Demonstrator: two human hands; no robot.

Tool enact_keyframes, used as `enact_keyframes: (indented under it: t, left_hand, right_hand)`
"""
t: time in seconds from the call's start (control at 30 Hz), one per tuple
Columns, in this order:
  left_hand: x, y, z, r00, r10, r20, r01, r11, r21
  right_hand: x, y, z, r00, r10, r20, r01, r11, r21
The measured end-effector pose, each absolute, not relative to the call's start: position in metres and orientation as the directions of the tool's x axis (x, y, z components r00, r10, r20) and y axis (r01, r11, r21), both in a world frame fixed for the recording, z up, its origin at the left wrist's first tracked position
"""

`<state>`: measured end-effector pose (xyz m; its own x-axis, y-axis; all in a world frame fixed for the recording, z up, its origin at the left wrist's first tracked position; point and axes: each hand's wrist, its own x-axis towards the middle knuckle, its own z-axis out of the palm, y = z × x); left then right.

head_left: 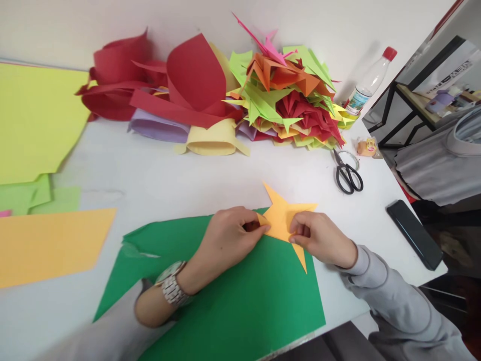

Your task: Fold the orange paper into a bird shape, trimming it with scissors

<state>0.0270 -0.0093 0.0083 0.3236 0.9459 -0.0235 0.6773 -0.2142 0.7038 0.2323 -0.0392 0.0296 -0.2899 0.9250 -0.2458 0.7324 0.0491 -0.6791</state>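
A folded orange paper piece (282,216) with pointed tips lies on the white table (150,175), partly over a green paper sheet (240,296). My left hand (227,239), a metal watch on its wrist, pinches the left end of the orange piece. My right hand (319,236), in a grey sleeve, pinches its right side with closed fingers. Both hands rest on the green sheet.
A heap of folded paper figures (289,100) and curled red, purple and yellow paper (180,95) lies at the back. Black scissors (347,173), a plastic bottle (366,82) and a dark phone (413,233) sit at the right. Yellow sheets (33,120) and an orange sheet (48,243) lie left.
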Motion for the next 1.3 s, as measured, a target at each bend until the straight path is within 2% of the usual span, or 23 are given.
enact_keyframes:
  t: [0.4,0.7,0.97,1.17,1.3]
  left_hand:
    - [0.026,-0.007,0.009,0.353,0.935,0.026,0.662,-0.269,0.700]
    - [0.026,-0.007,0.007,0.361,0.932,0.021,0.647,-0.267,0.714]
    - [0.024,-0.007,0.004,0.369,0.929,0.016,0.645,-0.269,0.716]
    - [0.023,-0.005,0.007,0.354,0.935,-0.006,0.652,-0.242,0.719]
    - [0.022,-0.003,0.012,0.321,0.946,-0.051,0.661,-0.185,0.728]
  right_hand:
    - [0.233,-0.037,0.032,-0.347,0.913,-0.212,0.733,0.123,-0.669]
    - [0.222,-0.036,0.028,-0.243,0.941,-0.235,0.852,0.091,-0.515]
    - [0.222,-0.035,0.029,-0.266,0.930,-0.253,0.868,0.117,-0.483]
    - [0.223,-0.040,0.026,-0.295,0.935,-0.195,0.871,0.179,-0.458]
    - [0.222,-0.044,0.026,-0.351,0.916,-0.194,0.890,0.261,-0.374]
